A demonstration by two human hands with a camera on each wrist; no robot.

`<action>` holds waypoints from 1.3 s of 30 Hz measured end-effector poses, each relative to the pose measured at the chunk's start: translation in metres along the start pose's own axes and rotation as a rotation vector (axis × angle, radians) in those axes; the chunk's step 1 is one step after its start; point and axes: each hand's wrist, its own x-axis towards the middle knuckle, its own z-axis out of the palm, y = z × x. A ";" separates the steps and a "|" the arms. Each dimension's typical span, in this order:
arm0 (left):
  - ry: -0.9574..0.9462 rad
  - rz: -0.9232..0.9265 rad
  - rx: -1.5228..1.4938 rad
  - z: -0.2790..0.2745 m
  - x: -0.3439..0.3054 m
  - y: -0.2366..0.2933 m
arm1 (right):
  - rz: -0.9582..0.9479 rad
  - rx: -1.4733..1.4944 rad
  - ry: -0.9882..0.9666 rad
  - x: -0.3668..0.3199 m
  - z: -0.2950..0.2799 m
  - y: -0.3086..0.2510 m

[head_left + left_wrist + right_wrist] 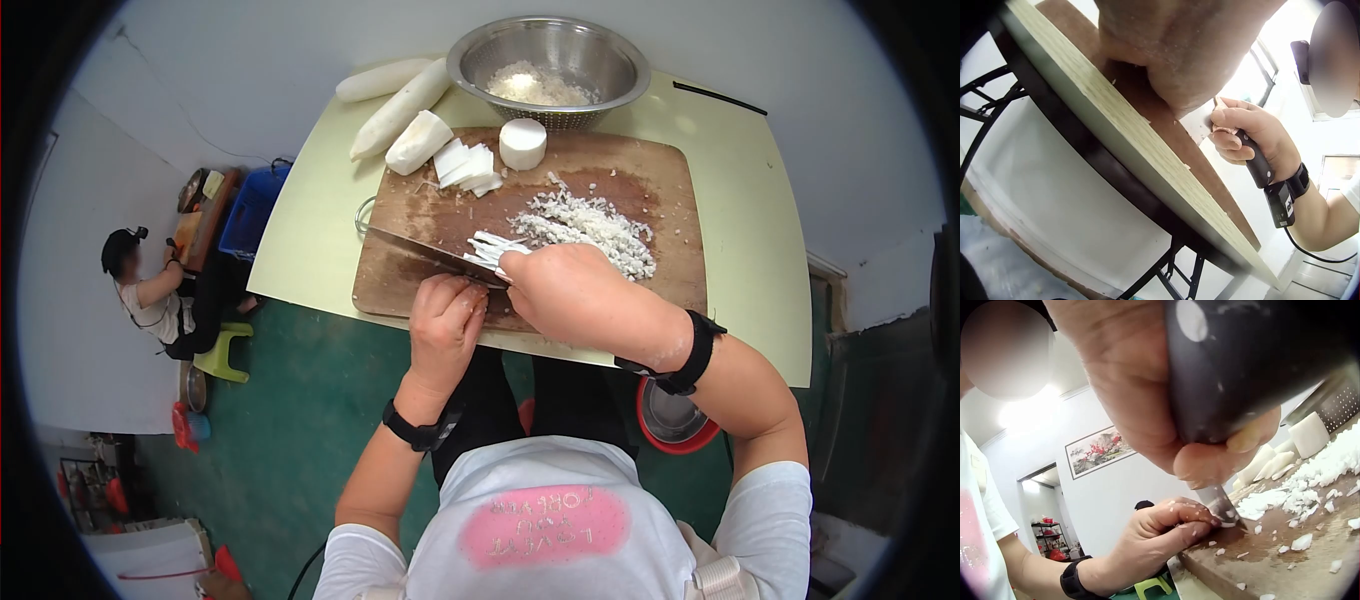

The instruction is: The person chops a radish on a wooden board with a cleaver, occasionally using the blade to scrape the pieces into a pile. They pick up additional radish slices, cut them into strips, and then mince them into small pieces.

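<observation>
My right hand (565, 285) grips the dark handle of a cleaver (425, 252), whose blade stands over the near part of the wooden cutting board (385, 285). Close against the near side of the blade, my left hand (443, 318) has its fingers and thumb curled together low on the board. A pale sliver of white radish shows at these fingertips in the right wrist view; the rest of what they hold is hidden. Just beyond the blade lie cut radish strips (490, 245), and right of them spreads a pile of chopped radish (590, 228).
Radish slices (465, 165), a radish stub (523, 143) and a half radish (420, 142) lie along the board's far side. Whole radishes (400, 108) lie behind. A steel colander (635, 75) holds chopped radish. Another person (150, 290) sits at the left.
</observation>
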 end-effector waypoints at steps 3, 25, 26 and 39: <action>0.018 -0.013 -0.003 0.000 -0.002 0.002 | 0.034 -0.011 0.007 -0.005 -0.005 -0.002; 0.065 -0.013 0.008 0.001 -0.008 0.001 | 0.007 -0.002 0.025 0.003 -0.003 -0.010; 0.065 -0.016 0.005 0.001 -0.009 0.001 | 0.008 -0.003 0.021 0.001 -0.005 -0.011; 0.065 -0.021 -0.002 0.001 -0.008 -0.001 | 0.011 -0.002 -0.067 0.001 -0.005 -0.010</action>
